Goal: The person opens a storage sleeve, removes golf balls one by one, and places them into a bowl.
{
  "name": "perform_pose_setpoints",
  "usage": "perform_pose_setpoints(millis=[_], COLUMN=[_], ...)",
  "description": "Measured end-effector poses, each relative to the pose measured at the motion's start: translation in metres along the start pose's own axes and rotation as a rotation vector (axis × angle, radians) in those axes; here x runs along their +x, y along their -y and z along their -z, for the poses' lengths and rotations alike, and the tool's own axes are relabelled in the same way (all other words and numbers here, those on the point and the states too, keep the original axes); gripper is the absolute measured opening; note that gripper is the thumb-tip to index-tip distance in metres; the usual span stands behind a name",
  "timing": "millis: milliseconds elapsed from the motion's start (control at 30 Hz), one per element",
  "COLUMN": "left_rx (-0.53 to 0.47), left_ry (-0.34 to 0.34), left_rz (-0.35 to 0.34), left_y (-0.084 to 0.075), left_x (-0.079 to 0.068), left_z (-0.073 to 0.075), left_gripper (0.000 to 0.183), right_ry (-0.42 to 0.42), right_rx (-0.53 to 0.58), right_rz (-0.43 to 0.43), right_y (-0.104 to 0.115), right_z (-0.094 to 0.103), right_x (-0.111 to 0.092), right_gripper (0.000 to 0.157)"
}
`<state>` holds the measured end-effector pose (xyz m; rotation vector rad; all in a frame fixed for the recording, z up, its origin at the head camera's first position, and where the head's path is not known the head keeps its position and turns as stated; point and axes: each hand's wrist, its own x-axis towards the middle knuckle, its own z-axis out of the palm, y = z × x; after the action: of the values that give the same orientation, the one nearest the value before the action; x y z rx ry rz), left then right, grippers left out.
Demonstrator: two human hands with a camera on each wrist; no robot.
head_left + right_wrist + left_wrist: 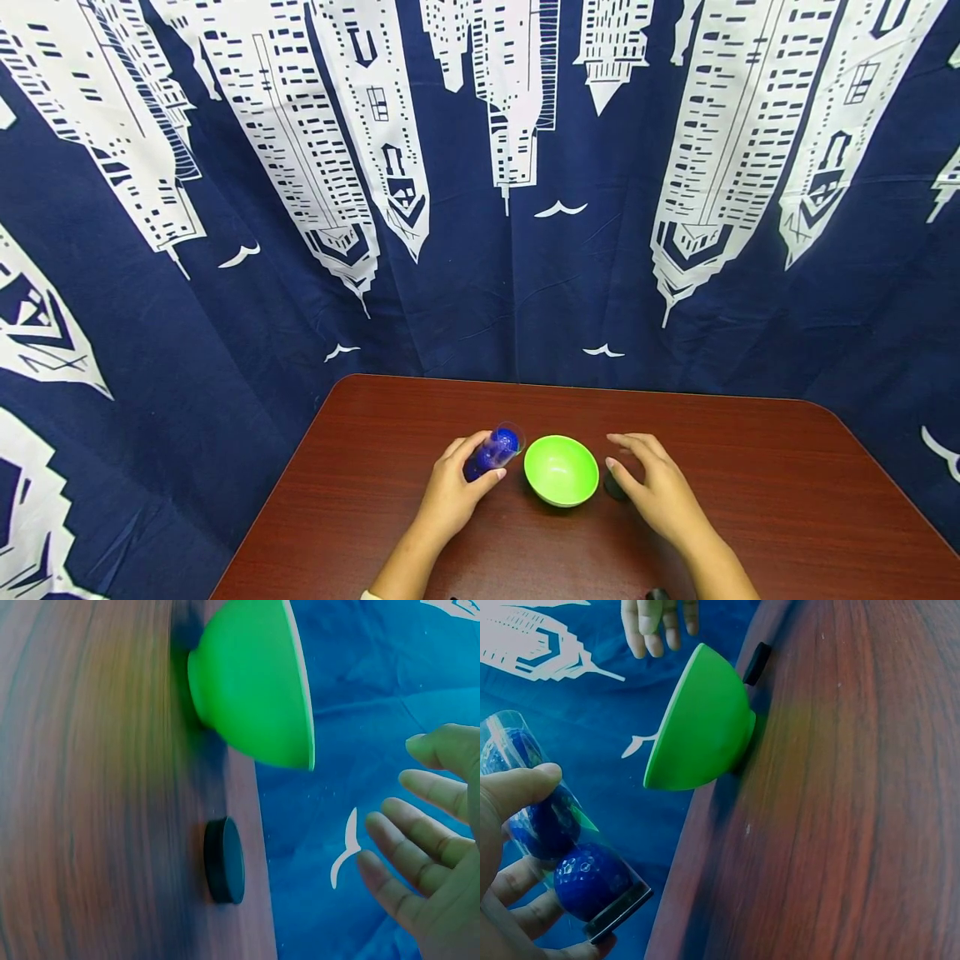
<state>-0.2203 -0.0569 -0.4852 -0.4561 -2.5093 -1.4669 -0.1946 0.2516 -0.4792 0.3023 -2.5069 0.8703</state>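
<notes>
My left hand [450, 487] grips a clear plastic tube [495, 450], thumb on one side and fingers on the other. Inside it, blue dimpled golf balls [592, 881] sit in a row, and a black cap [620, 911] closes its lower end. The tube is tilted, its upper end leaning towards a bright green bowl [561, 471], which stands upright just to the right. Beyond the bowl, my right hand [663, 492] is held above the table with fingers spread and nothing in them. Below that hand lies a round black lid [225, 861], partly hidden by it in the head view.
The brown wooden table [420, 408] has rounded far corners. Behind it hangs a dark blue curtain [480, 317] printed with white buildings and birds. A small dark object [657, 594] shows at the bottom edge of the head view, near the right forearm.
</notes>
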Motion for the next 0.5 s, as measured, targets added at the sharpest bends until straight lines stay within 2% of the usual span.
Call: perform_pose_setpoints(millis=[267, 500], left_rx=[0.013, 0.034], left_ry=[-0.006, 0.001], left_rz=[-0.009, -0.046], left_y=[-0.003, -0.006], left_x=[0.000, -0.002], left_z=[0.001, -0.001], left_gripper=[0.054, 0.052], right_ry=[0.034, 0.042], right_rx=[0.089, 0.223], right_rz=[0.022, 0.042], right_y=[0.015, 0.029], right_z=[-0.001, -0.002], right_x=[0.002, 0.002], right_gripper=[0.035, 0.036])
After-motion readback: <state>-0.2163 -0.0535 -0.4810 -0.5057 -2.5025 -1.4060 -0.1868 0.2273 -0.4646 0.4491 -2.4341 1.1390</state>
